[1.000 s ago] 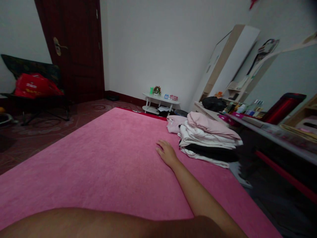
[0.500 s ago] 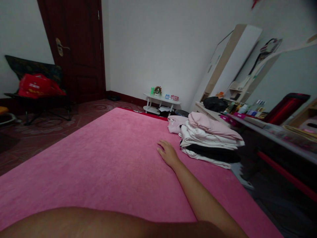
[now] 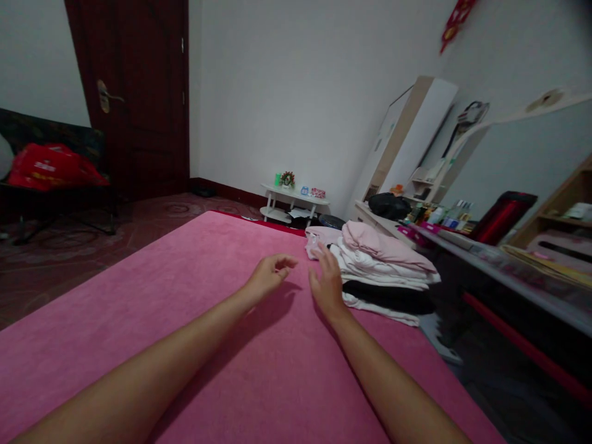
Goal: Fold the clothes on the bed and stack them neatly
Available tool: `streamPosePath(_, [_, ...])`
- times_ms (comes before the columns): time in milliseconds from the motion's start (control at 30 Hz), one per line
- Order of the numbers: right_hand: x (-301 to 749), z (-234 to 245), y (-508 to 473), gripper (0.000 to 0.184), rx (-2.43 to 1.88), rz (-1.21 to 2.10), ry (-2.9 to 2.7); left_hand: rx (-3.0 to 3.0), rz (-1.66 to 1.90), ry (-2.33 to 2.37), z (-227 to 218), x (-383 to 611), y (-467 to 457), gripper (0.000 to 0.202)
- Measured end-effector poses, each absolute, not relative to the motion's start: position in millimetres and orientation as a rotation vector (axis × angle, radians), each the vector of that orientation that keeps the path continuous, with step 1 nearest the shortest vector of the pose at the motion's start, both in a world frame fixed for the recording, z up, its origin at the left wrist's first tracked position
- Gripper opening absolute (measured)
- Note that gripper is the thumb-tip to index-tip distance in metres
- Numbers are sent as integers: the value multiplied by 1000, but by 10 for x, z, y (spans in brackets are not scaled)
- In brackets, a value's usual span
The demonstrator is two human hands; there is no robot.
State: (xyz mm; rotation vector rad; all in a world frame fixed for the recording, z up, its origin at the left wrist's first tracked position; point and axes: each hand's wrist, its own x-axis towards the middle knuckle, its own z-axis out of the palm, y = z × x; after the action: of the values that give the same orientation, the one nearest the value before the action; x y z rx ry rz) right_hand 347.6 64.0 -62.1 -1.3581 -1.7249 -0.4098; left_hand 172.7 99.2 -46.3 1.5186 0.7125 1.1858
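Observation:
Both my hands are stretched forward over a pink bed cover (image 3: 194, 283). My left hand (image 3: 269, 275) hovers just above it, fingers loosely curved and apart, holding nothing; its shadow falls on the cover. My right hand (image 3: 327, 285) is open, fingers pointing away from me, at the left side of a stack of folded clothes (image 3: 383, 265). Whether it touches the stack I cannot tell. Pink, white and black garments make up the stack, with a folded pink garment (image 3: 383, 242) on top. A pale pink garment (image 3: 317, 239) lies at its far left, partly behind my right fingers.
On the right stands a dressing table (image 3: 490, 259) with bottles, a red cylinder (image 3: 504, 217) and a black bag (image 3: 388, 204). A low white table (image 3: 291, 193) is by the far wall. A chair at left holds a red bag (image 3: 53, 166).
My left hand has swung out from close in front of me to beside the right one. My right hand has shifted slightly right, nearer the clothes. The view has tilted a little.

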Motion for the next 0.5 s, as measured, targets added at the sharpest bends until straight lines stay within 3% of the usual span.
streamPosePath(133, [3897, -34, 837, 51, -1608, -824, -1394, 1438, 1224, 1027, -1074, 1506, 1470, 17])
streamPosePath(233, [4323, 189, 976, 60, -1951, -818, -1290, 1497, 1223, 1097, -1255, 1372, 1585, 17])
streamPosePath(367, [4741, 258, 1023, 33, -2240, -568, -1343, 1615, 1196, 1091, -1362, 1357, 1682, 20])
streamPosePath(500, [4802, 526, 1088, 17, -2052, -506, -1223, 1564, 1214, 1042, -1478, 1428, 1738, 21])
